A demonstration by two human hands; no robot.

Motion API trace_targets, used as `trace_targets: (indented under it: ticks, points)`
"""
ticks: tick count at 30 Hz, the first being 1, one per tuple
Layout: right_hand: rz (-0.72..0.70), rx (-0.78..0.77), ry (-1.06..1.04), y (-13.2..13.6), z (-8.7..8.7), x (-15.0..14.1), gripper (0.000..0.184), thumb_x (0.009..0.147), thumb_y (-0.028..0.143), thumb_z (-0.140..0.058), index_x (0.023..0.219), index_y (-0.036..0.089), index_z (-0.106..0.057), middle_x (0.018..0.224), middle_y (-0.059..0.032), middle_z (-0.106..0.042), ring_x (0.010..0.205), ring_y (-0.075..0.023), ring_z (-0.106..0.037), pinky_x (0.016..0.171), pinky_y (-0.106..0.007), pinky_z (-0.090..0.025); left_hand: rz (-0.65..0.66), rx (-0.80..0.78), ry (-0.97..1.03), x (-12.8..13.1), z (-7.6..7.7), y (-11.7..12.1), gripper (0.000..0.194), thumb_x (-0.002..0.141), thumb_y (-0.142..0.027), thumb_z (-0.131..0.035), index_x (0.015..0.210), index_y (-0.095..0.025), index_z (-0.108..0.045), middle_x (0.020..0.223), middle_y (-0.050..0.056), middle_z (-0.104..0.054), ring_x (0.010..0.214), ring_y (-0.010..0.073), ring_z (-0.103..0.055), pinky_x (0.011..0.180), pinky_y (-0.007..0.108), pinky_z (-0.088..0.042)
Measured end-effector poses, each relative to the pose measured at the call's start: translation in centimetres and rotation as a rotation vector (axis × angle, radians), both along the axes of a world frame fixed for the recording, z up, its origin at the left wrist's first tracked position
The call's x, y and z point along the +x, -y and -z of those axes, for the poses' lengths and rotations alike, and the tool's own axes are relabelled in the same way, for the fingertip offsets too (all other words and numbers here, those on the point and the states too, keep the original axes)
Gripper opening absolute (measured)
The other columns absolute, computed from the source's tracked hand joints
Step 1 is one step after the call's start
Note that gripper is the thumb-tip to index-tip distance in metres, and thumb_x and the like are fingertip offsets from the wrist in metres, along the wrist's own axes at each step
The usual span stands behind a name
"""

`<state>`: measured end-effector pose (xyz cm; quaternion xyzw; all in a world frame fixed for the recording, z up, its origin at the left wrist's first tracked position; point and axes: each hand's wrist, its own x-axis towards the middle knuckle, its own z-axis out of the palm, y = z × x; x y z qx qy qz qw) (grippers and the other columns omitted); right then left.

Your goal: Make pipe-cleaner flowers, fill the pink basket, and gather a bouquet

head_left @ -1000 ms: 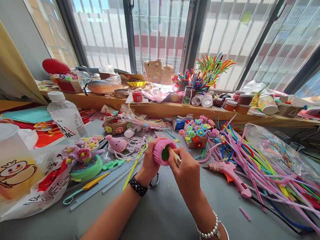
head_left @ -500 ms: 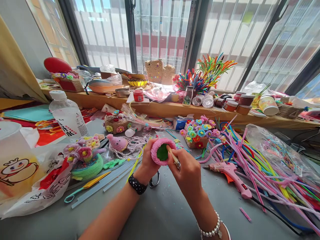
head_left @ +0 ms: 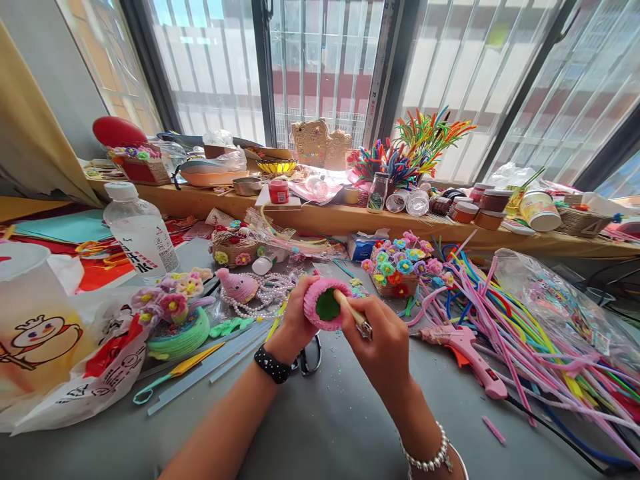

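Observation:
My left hand [head_left: 291, 328] is wrapped round the side of a small pink pot [head_left: 312, 308] that looks covered in fuzzy chenille stem. The pot is tilted with its mouth towards me, showing a green filling [head_left: 327, 307] inside. In my right hand [head_left: 384, 337] is a pale wooden-handled tool [head_left: 356, 316] with a metal part near the fingers. Its wooden end reaches in over the pot's right rim; the exact contact with the green is hard to see. Below my left hand, a dark-handled loop [head_left: 313, 357], perhaps scissors, lies on the table.
To the right lie a pink glue gun [head_left: 463, 343] and a heap of chenille stems [head_left: 530, 333]. A flower basket [head_left: 397, 283] stands behind my hands. On the left are glue sticks [head_left: 200, 369], a green flower pot [head_left: 180, 337], a water bottle [head_left: 140, 230] and a drink cup [head_left: 37, 320].
The pot has turned so more of its green inside faces me. My right hand has shifted slightly right and down, and the tool's angle at the rim has changed.

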<state>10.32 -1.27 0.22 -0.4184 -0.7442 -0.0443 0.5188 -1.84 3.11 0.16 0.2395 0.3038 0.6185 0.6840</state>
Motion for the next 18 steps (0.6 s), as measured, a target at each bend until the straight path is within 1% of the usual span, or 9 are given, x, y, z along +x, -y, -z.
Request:
trace_targets:
  ticks: [2,5,9,12,14,16,18]
  points:
    - [0.01,-0.004,-0.008,0.04,0.01,0.0,0.009,0.078,0.021,-0.048,0.077,0.016,-0.055,0.065,-0.0029,-0.057,0.06,-0.0127,-0.052,0.056,-0.023,-0.039,-0.01,-0.004,0.003,0.15,-0.09,0.07,0.014,0.062,-0.023,-0.054,0.053,-0.013,-0.054,0.046,-0.003,-0.053,0.043,0.0081,-0.046,0.045,0.021,-0.034]
    - [0.03,0.003,0.053,-0.03,0.16,-0.05,0.011,0.079,0.02,-0.046,0.082,0.016,-0.056,0.066,-0.0034,-0.057,0.061,-0.0132,-0.052,0.057,-0.023,-0.039,-0.011,-0.032,0.008,0.37,-0.2,0.22,0.016,0.062,-0.023,-0.053,0.051,-0.013,-0.053,0.042,-0.003,-0.051,0.038,0.0072,-0.043,0.043,0.021,-0.033]
    - [0.029,0.035,0.117,-0.19,0.24,-0.13,0.015,0.08,0.019,-0.045,0.087,0.015,-0.057,0.069,-0.0047,-0.058,0.064,-0.0139,-0.052,0.06,-0.024,-0.04,0.026,-0.048,0.0,0.38,-0.07,0.32,0.016,0.062,-0.022,-0.052,0.049,-0.013,-0.053,0.042,-0.002,-0.051,0.038,0.0074,-0.043,0.041,0.02,-0.033]
    - [0.01,0.041,0.15,-0.28,0.15,-0.1,0.016,0.08,0.019,-0.045,0.088,0.015,-0.057,0.071,-0.0048,-0.058,0.065,-0.0138,-0.052,0.06,-0.024,-0.041,0.102,-0.084,0.005,0.27,0.05,0.41,0.015,0.063,-0.021,-0.05,0.052,-0.012,-0.055,0.046,-0.001,-0.054,0.042,0.0089,-0.047,0.043,0.02,-0.035]
    - [0.0,0.03,0.135,-0.32,0.07,-0.06,0.015,0.08,0.02,-0.046,0.088,0.016,-0.058,0.07,-0.0042,-0.058,0.065,-0.0136,-0.052,0.06,-0.024,-0.041,0.193,-0.12,0.032,0.26,-0.04,0.53,0.015,0.064,-0.021,-0.049,0.054,-0.012,-0.056,0.049,0.001,-0.056,0.044,0.0101,-0.049,0.043,0.021,-0.036]
    - [-0.022,0.0,0.067,-0.29,-0.06,-0.02,0.014,0.078,0.02,-0.048,0.087,0.017,-0.058,0.071,-0.0037,-0.058,0.066,-0.0133,-0.052,0.061,-0.024,-0.041,0.285,-0.138,0.087,0.31,-0.26,0.66,0.017,0.065,-0.022,-0.048,0.057,-0.011,-0.057,0.053,0.002,-0.058,0.048,0.0112,-0.051,0.046,0.021,-0.038]
    - [-0.058,-0.039,-0.049,-0.16,-0.3,0.02,0.012,0.076,0.019,-0.05,0.084,0.017,-0.059,0.072,-0.0033,-0.058,0.065,-0.0124,-0.053,0.06,-0.023,-0.042,0.373,-0.149,0.138,0.38,-0.5,0.73,0.019,0.066,-0.023,-0.046,0.06,-0.011,-0.059,0.058,0.004,-0.06,0.053,0.0126,-0.054,0.051,0.023,-0.041]
